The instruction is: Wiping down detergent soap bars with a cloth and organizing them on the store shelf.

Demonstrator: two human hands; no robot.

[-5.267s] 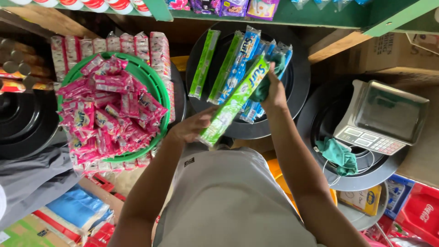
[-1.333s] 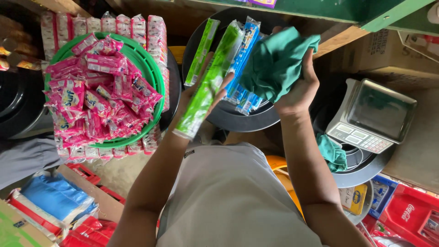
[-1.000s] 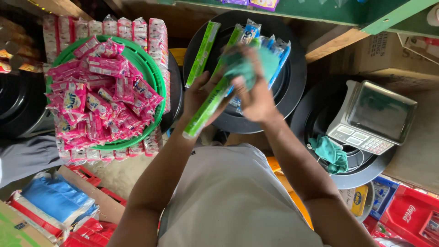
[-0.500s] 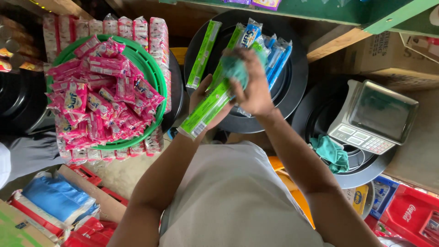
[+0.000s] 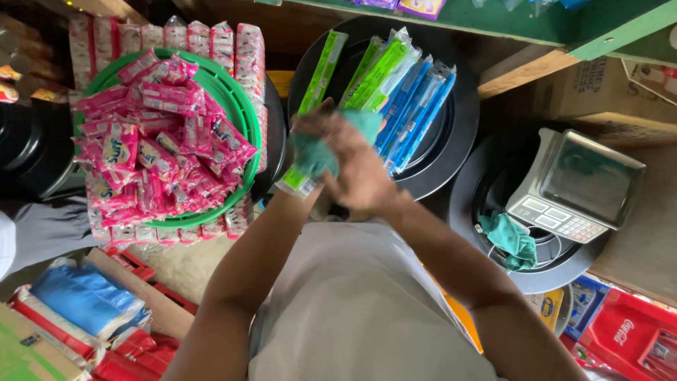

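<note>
My left hand (image 5: 315, 118) grips a long green packet (image 5: 294, 181) held in front of my chest; only the packet's lower end shows. My right hand (image 5: 361, 171) presses a teal cloth (image 5: 315, 153) around the packet and covers most of it. Both hands hover over the near edge of a black round tub lid (image 5: 458, 134). On that lid lie several long green and blue packets (image 5: 403, 90) side by side.
A green basket (image 5: 236, 95) heaped with pink sachets stands at the left. A grey weighing scale (image 5: 578, 185) and a second teal cloth (image 5: 513, 241) rest on a black tub at the right. Blue bags (image 5: 84, 298) and a red crate (image 5: 627, 340) sit low down.
The teal cloth was held up open in my right hand. It has come down onto the green packet, and my right hand has slid with it toward the packet's lower end.
</note>
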